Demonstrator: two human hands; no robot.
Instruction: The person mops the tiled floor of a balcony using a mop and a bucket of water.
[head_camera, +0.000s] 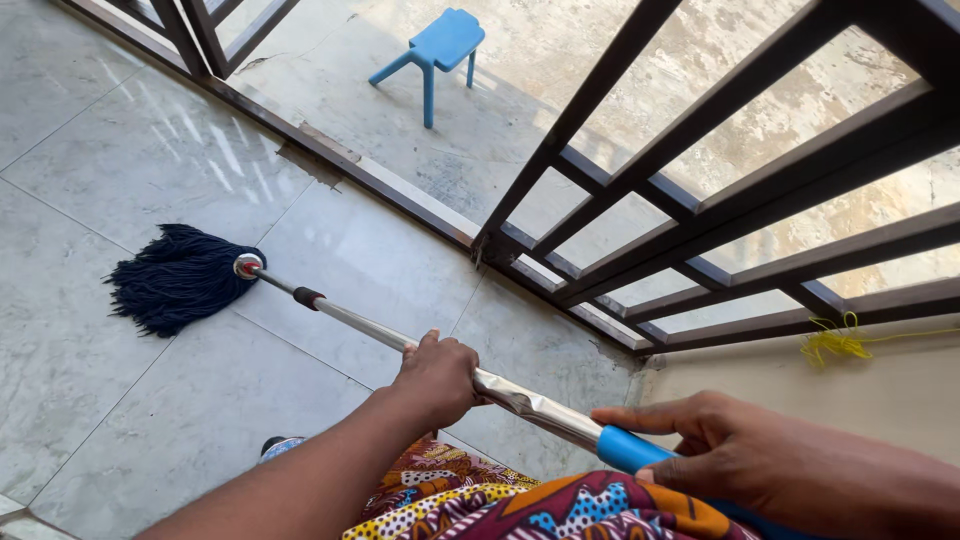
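Both hands wrapped around the mop handle (420, 345) — left hand (436, 378) further down the metal pole, right hand (720, 455) on the blue grip (630, 448) — pole slanting forward-left, dark blue mop head (178, 277) down on the tiled floor (150, 160), left hand nearer it.

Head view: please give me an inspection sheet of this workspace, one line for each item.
Surface: pale grey tiled floor, glossy, with reflections.
Job's things: mop with dark blue string head resting on the floor; metal handle with a blue end sleeve.
Clutter: nothing seen on the tiles near the mop.
Grips: left hand wrapped round the mid handle; right hand holding the blue end.
Cables: no cable; a yellow string hangs on the ledge.
Surroundings: dark metal railing; blue plastic stool beyond it; patterned cloth at the bottom edge.
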